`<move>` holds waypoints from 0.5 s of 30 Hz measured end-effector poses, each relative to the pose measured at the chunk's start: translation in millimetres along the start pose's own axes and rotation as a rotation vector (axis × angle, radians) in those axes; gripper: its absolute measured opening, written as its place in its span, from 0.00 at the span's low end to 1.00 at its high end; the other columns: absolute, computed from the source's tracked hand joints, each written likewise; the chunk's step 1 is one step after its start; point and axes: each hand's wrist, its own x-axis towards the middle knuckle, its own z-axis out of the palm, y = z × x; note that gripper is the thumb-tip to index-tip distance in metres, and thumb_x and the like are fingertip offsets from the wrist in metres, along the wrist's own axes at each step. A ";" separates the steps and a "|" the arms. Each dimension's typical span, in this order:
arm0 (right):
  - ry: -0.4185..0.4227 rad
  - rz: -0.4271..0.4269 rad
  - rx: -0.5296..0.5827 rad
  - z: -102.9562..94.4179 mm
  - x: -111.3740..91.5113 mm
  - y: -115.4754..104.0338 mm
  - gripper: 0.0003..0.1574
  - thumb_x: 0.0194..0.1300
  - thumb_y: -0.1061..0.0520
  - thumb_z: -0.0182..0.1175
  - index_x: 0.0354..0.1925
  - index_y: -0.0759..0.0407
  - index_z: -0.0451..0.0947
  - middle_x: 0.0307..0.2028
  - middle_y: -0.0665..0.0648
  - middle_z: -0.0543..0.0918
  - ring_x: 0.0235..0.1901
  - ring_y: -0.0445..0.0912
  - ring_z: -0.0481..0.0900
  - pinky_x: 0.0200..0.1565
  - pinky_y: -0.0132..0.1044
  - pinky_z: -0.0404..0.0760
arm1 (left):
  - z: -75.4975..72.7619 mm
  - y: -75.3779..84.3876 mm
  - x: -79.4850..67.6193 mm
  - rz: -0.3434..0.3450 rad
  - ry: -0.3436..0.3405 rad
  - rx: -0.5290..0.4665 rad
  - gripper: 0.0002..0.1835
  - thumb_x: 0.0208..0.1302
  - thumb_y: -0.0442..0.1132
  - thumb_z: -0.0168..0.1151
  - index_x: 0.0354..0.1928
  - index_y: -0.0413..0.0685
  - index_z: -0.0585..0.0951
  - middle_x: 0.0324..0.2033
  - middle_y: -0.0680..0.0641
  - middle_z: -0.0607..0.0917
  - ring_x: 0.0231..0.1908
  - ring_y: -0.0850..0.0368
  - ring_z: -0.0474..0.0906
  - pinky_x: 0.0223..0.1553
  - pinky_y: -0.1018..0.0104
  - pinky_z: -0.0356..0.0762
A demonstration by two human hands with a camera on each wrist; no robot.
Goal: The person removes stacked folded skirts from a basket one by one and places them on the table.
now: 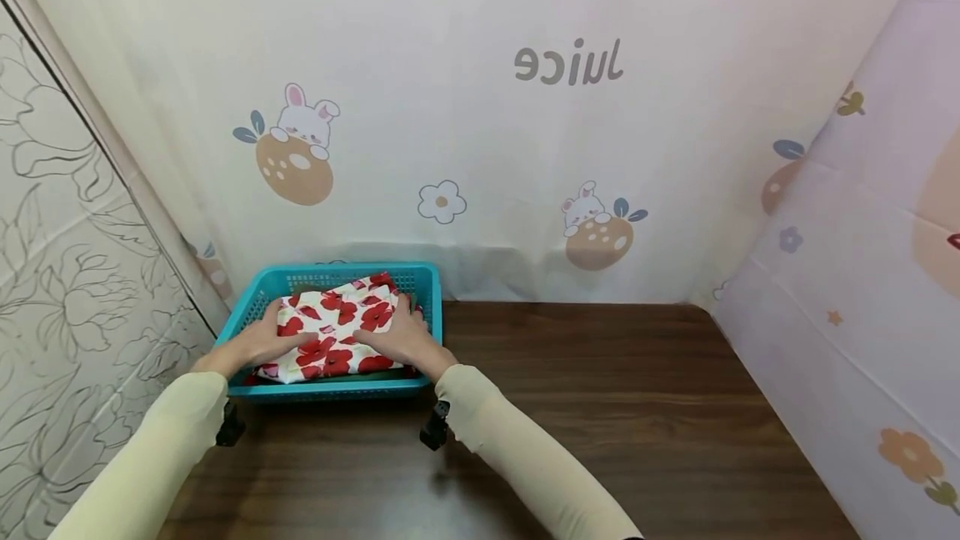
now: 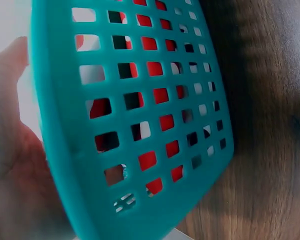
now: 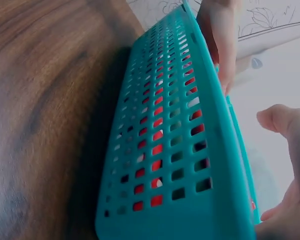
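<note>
A folded white cloth with red flowers (image 1: 335, 325) lies inside a turquoise plastic basket (image 1: 330, 391), set a little askew. My left hand (image 1: 258, 342) is at the cloth's left side, thumb stretched inward over it. On the right side my right hand (image 1: 408, 344) touches the cloth, its thumb also pointing inward. In the right wrist view, the thumb and fingers of the right hand (image 3: 292, 165) are spread apart. Beyond the basket rim, the left wrist view shows part of the left hand (image 2: 20, 150). The basket and cloth hide some fingertips.
The basket stands on a dark wooden table (image 1: 600, 407), at its back left against a printed curtain (image 1: 480, 132). A panel with line-drawn flowers (image 1: 82, 298) rises close on the left. Another printed curtain (image 1: 847, 315) borders the table's right side.
</note>
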 end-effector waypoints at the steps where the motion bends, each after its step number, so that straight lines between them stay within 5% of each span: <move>1: 0.003 0.009 0.007 1.0 -0.3 0.1 0.70 0.60 0.28 0.66 0.82 0.52 0.41 0.80 0.61 0.54 0.76 0.61 0.57 0.66 0.67 0.72 | 0.5 0.8 0.1 0.007 0.008 -0.002 0.65 0.66 0.70 0.57 0.78 0.28 0.34 0.72 0.16 0.50 0.70 0.15 0.52 0.66 0.23 0.60; 7: 0.008 -0.045 0.048 3.8 3.6 3.0 0.65 0.61 0.34 0.69 0.82 0.51 0.45 0.78 0.62 0.58 0.76 0.60 0.57 0.66 0.66 0.72 | -0.5 7.3 2.3 0.032 0.052 -0.038 0.67 0.62 0.68 0.64 0.80 0.33 0.36 0.74 0.19 0.49 0.71 0.17 0.52 0.65 0.23 0.61; 15: -0.037 -0.119 0.162 6.7 10.0 11.3 0.55 0.66 0.39 0.68 0.80 0.49 0.54 0.76 0.57 0.66 0.71 0.55 0.68 0.67 0.60 0.74 | 1.5 8.4 2.8 0.047 -0.034 -0.150 0.61 0.64 0.61 0.68 0.80 0.37 0.40 0.75 0.21 0.48 0.71 0.19 0.51 0.66 0.22 0.60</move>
